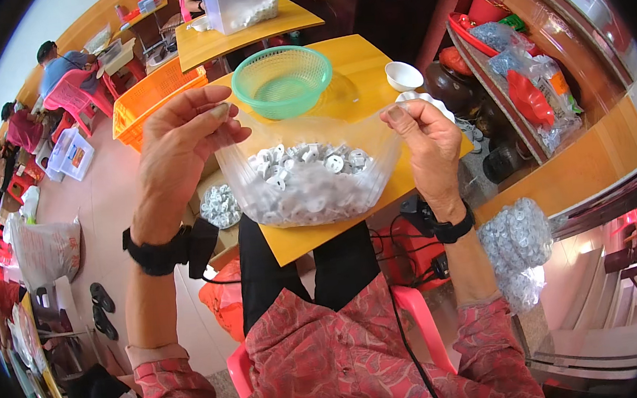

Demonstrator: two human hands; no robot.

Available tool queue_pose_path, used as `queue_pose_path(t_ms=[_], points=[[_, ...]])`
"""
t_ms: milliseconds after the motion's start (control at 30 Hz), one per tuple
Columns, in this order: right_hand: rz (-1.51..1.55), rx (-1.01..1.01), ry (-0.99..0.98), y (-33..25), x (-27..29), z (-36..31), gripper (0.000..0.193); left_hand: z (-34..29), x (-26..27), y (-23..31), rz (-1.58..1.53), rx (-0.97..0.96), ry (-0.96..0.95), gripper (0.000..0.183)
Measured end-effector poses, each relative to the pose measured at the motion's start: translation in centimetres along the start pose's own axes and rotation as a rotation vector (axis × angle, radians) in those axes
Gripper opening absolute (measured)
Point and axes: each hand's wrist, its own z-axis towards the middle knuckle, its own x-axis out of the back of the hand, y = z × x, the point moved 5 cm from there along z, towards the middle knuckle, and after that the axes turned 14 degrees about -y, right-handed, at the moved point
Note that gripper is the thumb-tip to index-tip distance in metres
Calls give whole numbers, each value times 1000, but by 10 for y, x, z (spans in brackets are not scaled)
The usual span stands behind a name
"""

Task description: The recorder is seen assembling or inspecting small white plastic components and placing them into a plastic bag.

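Observation:
A clear plastic bag (pixel 304 206) rests on the near part of the yellow table (pixel 363 55), its mouth spread wide. Many small white plastic parts (pixel 311 163), some of them round with holes, fill its lower half. My left hand (pixel 184 139) pinches the bag's rim on the left between thumb and fingers. On the other side, my right hand (pixel 426 133) grips the opposite rim the same way. Just beyond the bag stands a green plastic basket (pixel 282 81) with a mesh wall.
A white bowl (pixel 403 76) sits at the table's right edge. An orange crate (pixel 145 100) is to the left. More white parts (pixel 220 206) lie in a container below the table's left edge. Shelves (pixel 509 84) with bagged goods stand right. Several people sit far left. Black cables hang near my lap.

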Motion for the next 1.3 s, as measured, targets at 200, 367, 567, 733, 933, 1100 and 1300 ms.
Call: queue_pose_path(t_ms=[200, 367, 567, 733, 933, 1100, 1300], points=[[-52, -121, -45, 18, 0, 6, 22, 9, 3, -13, -20, 1, -36, 21], [-97, -72, -44, 15, 6, -12, 19, -22, 5, -5, 312, 14, 84, 24], [-302, 59, -57, 13, 24, -22, 14, -55, 37, -33, 460, -92, 163, 66], [-237, 5, -148, 18, 36, -32, 48, -61, 40, -98, 318, 2, -10, 135], [-233, -89, -486, 54, 33, -49, 136, -47, 14, -120, 580, 134, -291, 154], [-230, -105, -512, 81, 10, -46, 133, -32, -1, -125, 590, 13, -179, 138], [-350, -138, -451, 87, -16, -36, 69, -24, -10, -121, 734, 5, -166, 73]])
